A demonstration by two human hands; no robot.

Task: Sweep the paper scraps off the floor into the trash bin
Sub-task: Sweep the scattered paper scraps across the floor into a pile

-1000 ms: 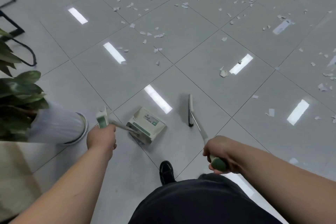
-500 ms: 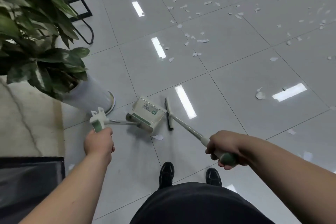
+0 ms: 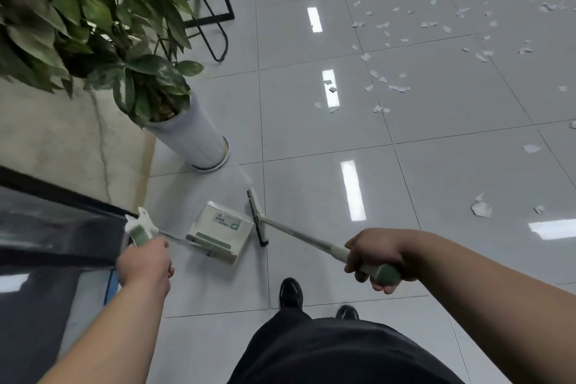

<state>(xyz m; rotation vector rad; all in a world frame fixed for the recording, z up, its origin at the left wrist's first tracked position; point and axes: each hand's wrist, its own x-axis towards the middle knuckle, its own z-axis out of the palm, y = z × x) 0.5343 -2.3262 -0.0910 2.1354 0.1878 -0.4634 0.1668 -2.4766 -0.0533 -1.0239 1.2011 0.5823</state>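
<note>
Grey glossy floor tiles fill most of my feed, with ceiling lights mirrored in them. The paper scraps lie scattered across the far right, well apart from the tools, and one larger torn piece sits alone nearer on the right.

My left hand has its fingers curled round the long handle of the dustpan. The handle's green-and-white top pokes out above the fist. The pan rests on the tiles ahead of my feet, with its pale box body tipped toward me.

My right hand is wrapped tight round the green grip of the broom, knuckles up. The broom's narrow dark-edged head is down on the floor just beside the pan's right side (I cannot tell whether the two touch).

The trash bin, lined with a shiny black bag, stands at my lower left, and the dustpan handle's top sits just at its rim.

A leafy plant in a tall white pot stands beyond the bin. Black metal chair legs show behind it, and my black shoes are at the bottom.
</note>
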